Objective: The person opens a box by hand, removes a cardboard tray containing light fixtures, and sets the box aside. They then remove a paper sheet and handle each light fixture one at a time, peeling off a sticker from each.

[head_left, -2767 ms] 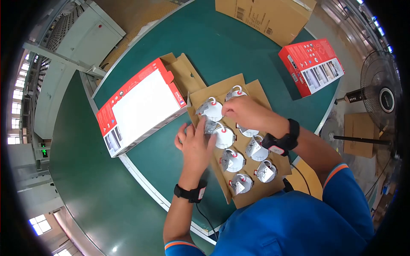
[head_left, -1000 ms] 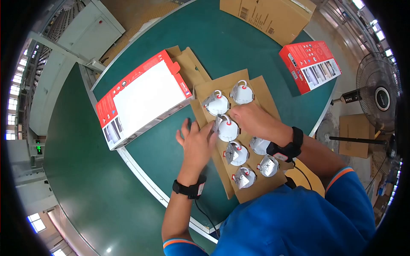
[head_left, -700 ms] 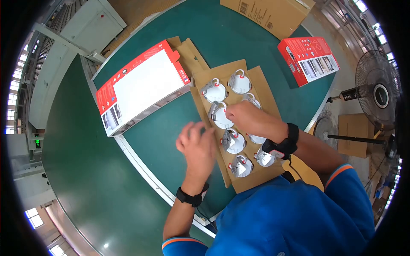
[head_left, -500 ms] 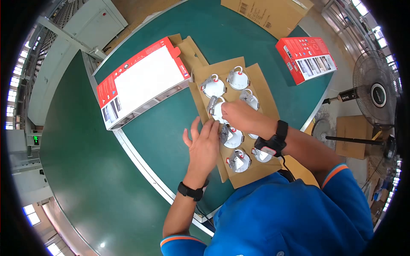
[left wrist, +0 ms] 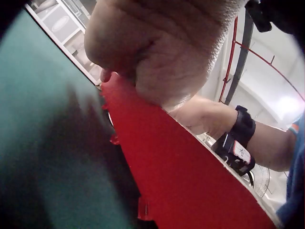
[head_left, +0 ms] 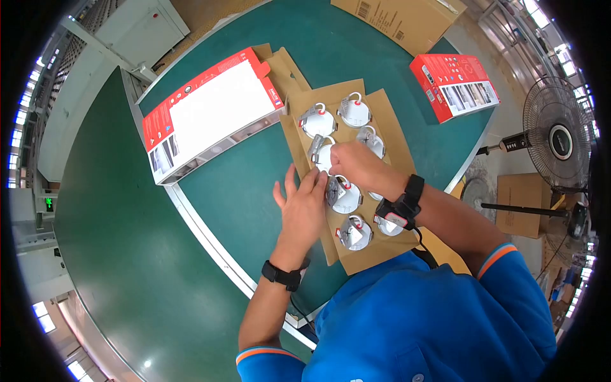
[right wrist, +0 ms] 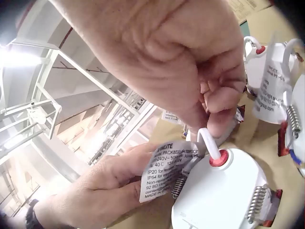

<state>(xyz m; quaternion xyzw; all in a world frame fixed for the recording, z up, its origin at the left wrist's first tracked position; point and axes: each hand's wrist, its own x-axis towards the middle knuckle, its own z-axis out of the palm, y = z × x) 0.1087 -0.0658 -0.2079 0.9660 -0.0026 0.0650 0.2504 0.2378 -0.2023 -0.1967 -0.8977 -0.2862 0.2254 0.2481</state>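
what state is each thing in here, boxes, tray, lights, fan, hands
left red box, end flap open
right red box, closed on the sides that show
large cardboard box, partly out of view, can't tell
cardboard tray, open, lights in it
round lights, in the tray, labels attached
fan, upright, running or off unclear
left hand, fingers mostly straight, by the tray's edge
right hand, fingers curled at a light, grip hidden

From head height we look steeply down on the green table (head_left: 223,169) and cardboard tray (head_left: 393,121). At the left wrist we face along a close red panel (left wrist: 162,162) toward the right hand (left wrist: 202,114); at the right wrist, close over downlights (right wrist: 219,191), toward the left hand (right wrist: 102,191). Head and right-wrist views share the tray.
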